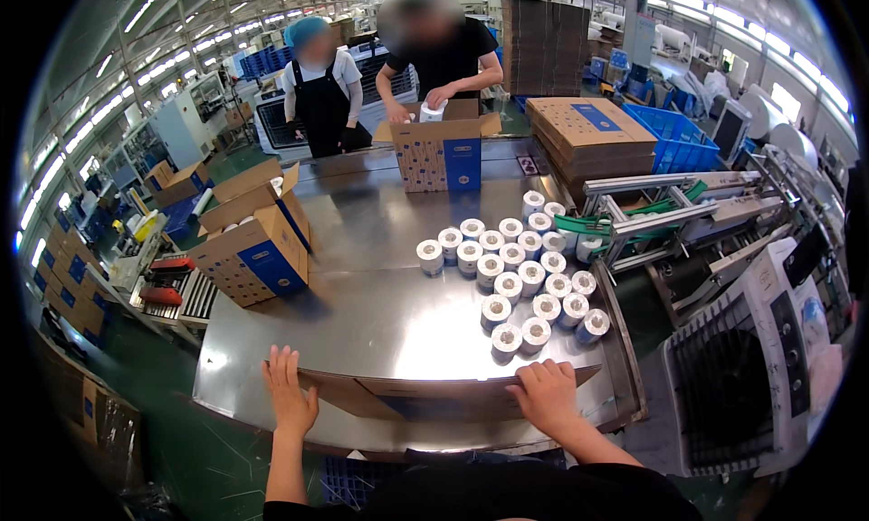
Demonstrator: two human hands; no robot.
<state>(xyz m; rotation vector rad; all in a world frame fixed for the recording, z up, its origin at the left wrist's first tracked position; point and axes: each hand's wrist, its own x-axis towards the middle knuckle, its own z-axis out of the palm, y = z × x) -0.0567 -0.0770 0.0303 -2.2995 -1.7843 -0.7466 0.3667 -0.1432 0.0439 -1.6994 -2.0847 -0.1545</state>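
A flattened cardboard box [453,400] stands on its long edge at the near side of the metal table [362,313]. My left hand [291,396] is at its left end, fingers stretched up and apart, the thumb side by the cardboard. Near the right end, my right hand [549,396] curls its fingers over the top edge and grips it. Beyond the cardboard, several upright wrapped paper rolls [509,286], white on top with bluish sides, stand grouped on the table's right half.
An open filled carton [249,258] stands at the left edge. Across the table a co-worker's hands [442,95] hold a roll over another carton [439,163]. Stacked flat cartons [593,123], a blue crate [674,141], a conveyor frame [670,215] and an air cooler [733,367] line the right.
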